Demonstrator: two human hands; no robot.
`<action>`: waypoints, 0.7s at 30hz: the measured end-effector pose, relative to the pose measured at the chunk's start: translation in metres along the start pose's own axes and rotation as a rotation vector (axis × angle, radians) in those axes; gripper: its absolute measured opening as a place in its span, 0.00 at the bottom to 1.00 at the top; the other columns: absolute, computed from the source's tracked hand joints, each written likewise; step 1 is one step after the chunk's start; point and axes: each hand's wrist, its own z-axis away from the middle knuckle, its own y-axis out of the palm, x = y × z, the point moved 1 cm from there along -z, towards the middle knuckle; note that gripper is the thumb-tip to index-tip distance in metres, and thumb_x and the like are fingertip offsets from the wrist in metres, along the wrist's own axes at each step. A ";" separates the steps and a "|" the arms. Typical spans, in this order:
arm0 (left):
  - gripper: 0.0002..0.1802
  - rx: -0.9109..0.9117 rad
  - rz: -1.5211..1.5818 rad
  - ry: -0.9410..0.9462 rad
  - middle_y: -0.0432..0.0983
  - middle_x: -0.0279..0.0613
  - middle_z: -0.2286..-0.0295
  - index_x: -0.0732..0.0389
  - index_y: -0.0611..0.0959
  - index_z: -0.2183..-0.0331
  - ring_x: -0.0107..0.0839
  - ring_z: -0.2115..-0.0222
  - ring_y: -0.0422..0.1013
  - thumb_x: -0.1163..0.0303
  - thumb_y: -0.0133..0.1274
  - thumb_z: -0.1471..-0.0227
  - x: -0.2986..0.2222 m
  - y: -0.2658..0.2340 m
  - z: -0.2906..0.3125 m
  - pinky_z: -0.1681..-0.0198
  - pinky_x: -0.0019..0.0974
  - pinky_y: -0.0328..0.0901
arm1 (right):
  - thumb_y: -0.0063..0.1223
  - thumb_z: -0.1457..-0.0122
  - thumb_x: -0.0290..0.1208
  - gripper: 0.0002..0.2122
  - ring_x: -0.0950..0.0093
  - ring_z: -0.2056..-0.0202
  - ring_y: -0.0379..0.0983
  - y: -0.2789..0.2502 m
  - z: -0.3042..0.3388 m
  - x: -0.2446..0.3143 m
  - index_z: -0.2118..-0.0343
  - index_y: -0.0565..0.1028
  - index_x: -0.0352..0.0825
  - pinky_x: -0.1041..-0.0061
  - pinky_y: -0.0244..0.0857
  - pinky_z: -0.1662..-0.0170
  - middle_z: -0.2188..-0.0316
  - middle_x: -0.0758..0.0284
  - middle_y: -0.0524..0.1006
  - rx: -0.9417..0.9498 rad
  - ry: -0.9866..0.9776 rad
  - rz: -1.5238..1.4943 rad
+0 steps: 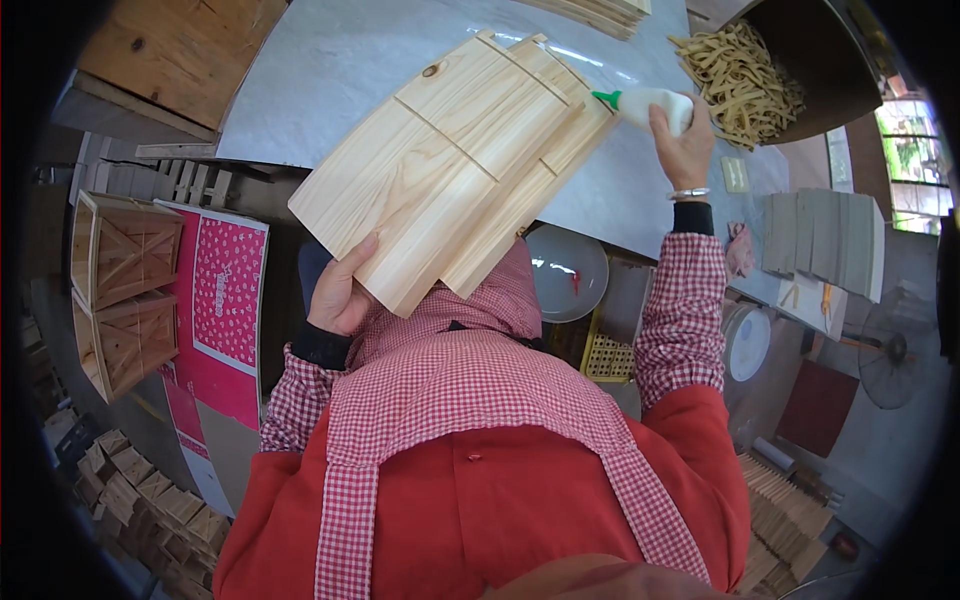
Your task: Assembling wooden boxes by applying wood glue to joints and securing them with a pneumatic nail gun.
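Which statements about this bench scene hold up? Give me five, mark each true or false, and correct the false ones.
1. The right hand holds a white bottle with a green nozzle. True.
2. The left hand is empty. False: it grips the wooden boards near their lower left end, thumb on top.
3. A dark knot shows on the top board. True.
4. The fan is at the left of the picture. False: it is at the right.
5. A heap of pale strips lies beyond the right hand, toward the upper right. True.
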 end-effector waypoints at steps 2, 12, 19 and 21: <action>0.32 0.003 -0.002 -0.003 0.65 0.50 0.48 0.67 0.61 0.43 0.39 0.48 0.65 0.71 0.54 0.46 0.000 -0.001 -0.001 0.44 0.41 0.62 | 0.64 0.52 0.40 0.21 0.66 0.72 0.76 -0.012 0.009 -0.001 0.62 0.71 0.31 0.71 0.69 0.67 0.72 0.59 0.77 -0.001 0.076 -0.012; 0.32 0.012 0.001 -0.015 0.65 0.50 0.48 0.66 0.61 0.43 0.40 0.47 0.64 0.71 0.54 0.46 0.001 -0.004 -0.003 0.44 0.42 0.63 | 0.65 0.53 0.46 0.26 0.79 0.73 0.71 -0.012 -0.006 -0.011 0.60 0.70 0.29 0.80 0.66 0.74 0.70 0.63 0.75 0.223 0.216 -0.072; 0.31 0.000 -0.005 -0.013 0.66 0.50 0.49 0.67 0.62 0.44 0.39 0.49 0.66 0.71 0.54 0.46 0.001 -0.004 -0.003 0.46 0.41 0.64 | 0.67 0.55 0.45 0.25 0.70 0.70 0.76 -0.008 -0.032 0.011 0.63 0.70 0.29 0.71 0.69 0.67 0.73 0.61 0.77 0.223 0.176 0.053; 0.31 0.011 -0.007 0.003 0.67 0.49 0.50 0.68 0.63 0.45 0.38 0.51 0.68 0.71 0.56 0.47 0.001 -0.004 -0.003 0.48 0.40 0.66 | 0.67 0.55 0.45 0.25 0.69 0.70 0.76 -0.008 -0.037 0.019 0.63 0.70 0.29 0.71 0.70 0.67 0.73 0.61 0.77 0.235 0.251 -0.028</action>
